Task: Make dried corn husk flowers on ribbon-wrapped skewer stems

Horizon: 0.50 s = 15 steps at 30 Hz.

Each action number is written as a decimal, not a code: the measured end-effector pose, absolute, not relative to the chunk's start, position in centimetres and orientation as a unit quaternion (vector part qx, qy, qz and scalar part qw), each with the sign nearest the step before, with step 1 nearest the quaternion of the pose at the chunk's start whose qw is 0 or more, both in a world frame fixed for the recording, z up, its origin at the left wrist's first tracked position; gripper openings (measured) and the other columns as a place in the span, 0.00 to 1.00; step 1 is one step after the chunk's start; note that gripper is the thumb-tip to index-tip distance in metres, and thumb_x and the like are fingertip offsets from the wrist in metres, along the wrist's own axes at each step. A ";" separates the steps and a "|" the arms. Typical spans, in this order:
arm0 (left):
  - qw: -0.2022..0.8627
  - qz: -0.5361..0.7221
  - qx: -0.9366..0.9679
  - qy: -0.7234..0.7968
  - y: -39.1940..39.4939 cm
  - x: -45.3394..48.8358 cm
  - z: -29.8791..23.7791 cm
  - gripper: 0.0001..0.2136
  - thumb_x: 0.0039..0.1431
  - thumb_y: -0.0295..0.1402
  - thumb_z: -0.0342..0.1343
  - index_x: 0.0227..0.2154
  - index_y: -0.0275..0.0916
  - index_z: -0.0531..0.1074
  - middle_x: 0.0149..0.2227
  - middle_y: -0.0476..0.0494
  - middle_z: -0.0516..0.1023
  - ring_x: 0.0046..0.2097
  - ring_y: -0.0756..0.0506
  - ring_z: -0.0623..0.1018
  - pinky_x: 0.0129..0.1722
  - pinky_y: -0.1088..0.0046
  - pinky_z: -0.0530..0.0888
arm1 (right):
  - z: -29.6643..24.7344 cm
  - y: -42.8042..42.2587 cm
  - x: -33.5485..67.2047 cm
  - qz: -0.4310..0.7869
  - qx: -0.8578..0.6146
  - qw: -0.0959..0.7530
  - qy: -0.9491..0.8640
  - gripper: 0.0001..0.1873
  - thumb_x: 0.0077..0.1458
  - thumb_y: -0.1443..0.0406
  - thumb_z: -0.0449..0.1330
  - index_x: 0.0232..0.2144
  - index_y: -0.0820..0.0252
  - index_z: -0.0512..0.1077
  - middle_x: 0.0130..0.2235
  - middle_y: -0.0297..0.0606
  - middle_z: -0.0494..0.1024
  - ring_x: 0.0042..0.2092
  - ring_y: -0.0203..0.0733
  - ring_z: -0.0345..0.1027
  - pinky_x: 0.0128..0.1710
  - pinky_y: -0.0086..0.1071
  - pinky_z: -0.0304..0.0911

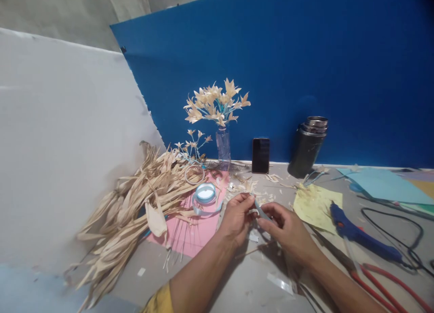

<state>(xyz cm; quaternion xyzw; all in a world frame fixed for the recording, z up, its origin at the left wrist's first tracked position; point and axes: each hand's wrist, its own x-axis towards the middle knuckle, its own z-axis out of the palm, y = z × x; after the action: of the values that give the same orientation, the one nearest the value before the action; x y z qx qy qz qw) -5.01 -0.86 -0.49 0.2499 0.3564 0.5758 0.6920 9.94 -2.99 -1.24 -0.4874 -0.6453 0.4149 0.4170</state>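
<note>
Tbl (251, 286) w/ husks (135, 200), 1 phone (261, 155)

From where I'm standing, a narrow grey-blue strip (260, 209), perhaps ribbon, is slanting between the left hand (238, 215) and the right hand (288, 228), both pinching it

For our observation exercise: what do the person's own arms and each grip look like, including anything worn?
The left grip and right grip are ungloved human hands, with no accessories visible. A yellow sleeve ends partway along the left arm; the right arm is bare as far as it shows.
</note>
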 end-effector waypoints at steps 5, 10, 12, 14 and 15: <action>0.703 0.568 0.247 0.350 -1.0 -4.9 -0.6 0.19 0.38 0.35 0.76 0.26 0.36 0.69 0.25 0.51 0.71 0.27 0.53 0.70 0.27 0.77 0.67 | -1.6 -2.8 9.7 0.452 -0.487 0.399 -0.632 0.20 0.58 0.51 0.59 0.23 0.58 0.72 0.22 0.33 0.73 0.25 0.38 0.62 0.27 0.31 0.55; 0.723 0.551 0.267 0.320 -1.1 -5.0 -0.3 0.18 0.41 0.34 0.75 0.28 0.36 0.70 0.25 0.51 0.72 0.26 0.53 0.71 0.27 0.77 0.69 | -2.0 -2.6 9.9 0.622 -0.425 0.414 -0.511 0.26 0.48 0.43 0.68 0.26 0.61 0.73 0.20 0.30 0.68 0.20 0.30 0.49 0.21 0.28 0.41; 0.730 0.542 0.279 0.309 -1.2 -5.0 -0.2 0.17 0.42 0.33 0.74 0.28 0.36 0.70 0.25 0.51 0.72 0.24 0.53 0.72 0.27 0.77 0.68 | -2.1 -2.6 10.0 0.687 -0.387 0.408 -0.460 0.25 0.46 0.45 0.71 0.27 0.61 0.73 0.18 0.28 0.67 0.19 0.28 0.46 0.20 0.28 0.37; 0.737 0.532 0.291 0.298 -1.2 -5.1 -0.2 0.17 0.43 0.33 0.74 0.29 0.35 0.70 0.25 0.51 0.73 0.23 0.53 0.72 0.27 0.76 0.69 | -2.2 -2.5 10.1 0.740 -0.345 0.394 -0.422 0.23 0.47 0.49 0.72 0.27 0.61 0.72 0.17 0.26 0.65 0.18 0.27 0.43 0.20 0.27 0.36; 0.741 0.527 0.296 0.292 -1.3 -5.1 -0.2 0.16 0.44 0.34 0.74 0.29 0.35 0.70 0.25 0.51 0.73 0.22 0.53 0.72 0.27 0.76 0.69 | -2.2 -2.5 10.2 0.762 -0.324 0.387 -0.407 0.21 0.48 0.50 0.72 0.27 0.61 0.72 0.17 0.25 0.64 0.18 0.27 0.42 0.20 0.27 0.36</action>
<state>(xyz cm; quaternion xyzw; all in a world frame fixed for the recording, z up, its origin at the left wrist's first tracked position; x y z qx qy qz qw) -5.06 -1.26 -0.18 0.2961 0.2919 0.5271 0.7411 10.18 -2.54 -2.21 -0.3236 -0.4066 0.7619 0.3867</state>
